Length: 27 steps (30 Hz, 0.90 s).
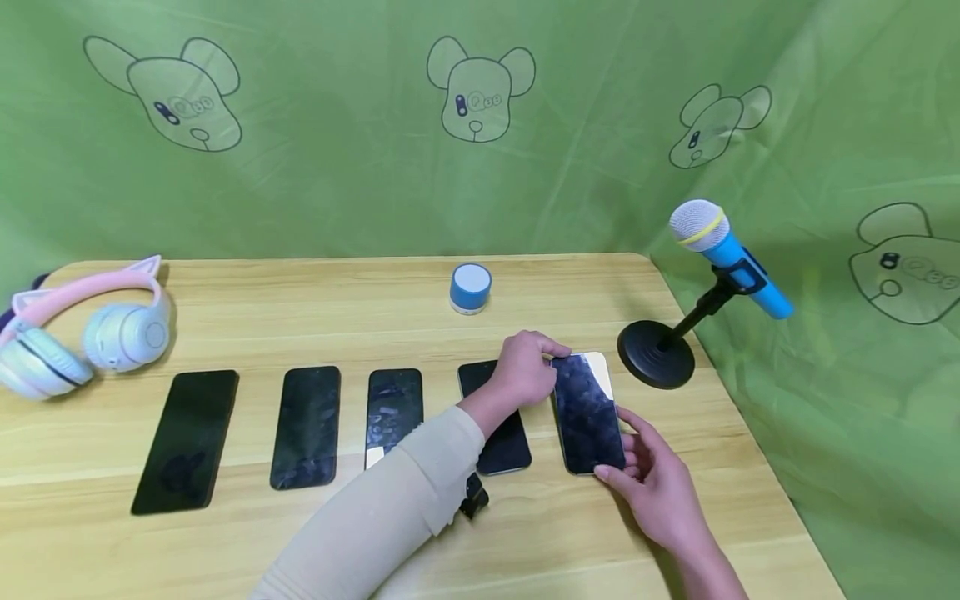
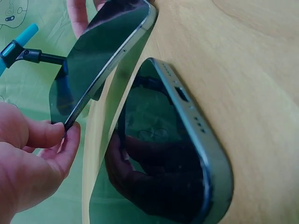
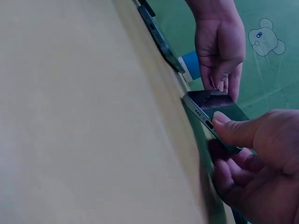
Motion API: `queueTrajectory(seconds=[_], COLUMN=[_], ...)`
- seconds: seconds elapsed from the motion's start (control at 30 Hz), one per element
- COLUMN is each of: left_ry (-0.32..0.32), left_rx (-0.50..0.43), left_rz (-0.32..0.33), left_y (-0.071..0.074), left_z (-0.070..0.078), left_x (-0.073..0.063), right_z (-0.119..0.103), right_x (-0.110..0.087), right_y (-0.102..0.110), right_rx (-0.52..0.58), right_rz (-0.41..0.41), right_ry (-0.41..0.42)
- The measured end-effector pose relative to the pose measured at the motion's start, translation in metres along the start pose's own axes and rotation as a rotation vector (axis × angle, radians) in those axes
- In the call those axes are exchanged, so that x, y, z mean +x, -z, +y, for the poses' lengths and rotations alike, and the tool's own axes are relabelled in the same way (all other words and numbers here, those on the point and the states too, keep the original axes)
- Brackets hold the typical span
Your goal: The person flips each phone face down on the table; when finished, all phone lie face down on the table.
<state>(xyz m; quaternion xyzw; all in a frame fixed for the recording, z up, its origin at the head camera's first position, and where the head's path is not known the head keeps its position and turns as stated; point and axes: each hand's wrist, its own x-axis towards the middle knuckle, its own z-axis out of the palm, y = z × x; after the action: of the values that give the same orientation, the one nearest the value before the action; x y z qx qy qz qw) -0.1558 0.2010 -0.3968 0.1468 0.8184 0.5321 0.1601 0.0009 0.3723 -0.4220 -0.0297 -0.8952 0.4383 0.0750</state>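
Observation:
At the right end of a row of dark-screened phones, both hands grip one smartphone [image 1: 588, 421], its screen facing up. My left hand [image 1: 527, 367] pinches its far left corner between thumb and fingers, as the left wrist view shows. On the near right corner, my right hand [image 1: 656, 492] has its thumb over the screen edge and its fingers curled beneath. The held phone [image 3: 198, 109] is tilted off the wooden table in both wrist views. Just left of it lies another phone [image 1: 508, 442], partly hidden by my left hand and forearm.
Farther left lie three more phones, a middle one [image 1: 393, 404], another [image 1: 306, 429] and the leftmost [image 1: 185, 442]. Cat-ear headphones [image 1: 123, 333] sit at the left edge. A small blue speaker-like cylinder [image 1: 471, 289] stands behind, and a blue microphone [image 1: 731, 250] on a black stand [image 1: 656, 354] at right.

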Motion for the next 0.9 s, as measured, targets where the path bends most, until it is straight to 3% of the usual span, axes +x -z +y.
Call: queueTrajectory(seconds=[0.13, 0.33, 0.5, 0.7, 0.9], left_ry=[-0.020, -0.052, -0.088, -0.061, -0.040], left_rx=[-0.013, -0.036, -0.026, -0.067, -0.113], left_rz=[0.019, 0.073, 0.097, 0.083, 0.096], left_y=[0.001, 0.002, 0.005, 0.005, 0.005], left_z=[0.000, -0.003, -0.003, 0.000, 0.004], left_x=[-0.001, 0.000, -0.002, -0.005, -0.009], right_z=[-0.003, -0.005, -0.006, -0.008, -0.012], right_x=[0.001, 0.004, 0.006, 0.006, -0.001], right_y=[0.002, 0.000, -0.004, -0.009, -0.012], right_rx=[0.043, 0.041, -0.016, -0.083, -0.021], right_rz=[0.014, 0.095, 0.142, 0.192, 0.226], right_ry=[0.000, 0.014, 0.043, 0.018, -0.055])
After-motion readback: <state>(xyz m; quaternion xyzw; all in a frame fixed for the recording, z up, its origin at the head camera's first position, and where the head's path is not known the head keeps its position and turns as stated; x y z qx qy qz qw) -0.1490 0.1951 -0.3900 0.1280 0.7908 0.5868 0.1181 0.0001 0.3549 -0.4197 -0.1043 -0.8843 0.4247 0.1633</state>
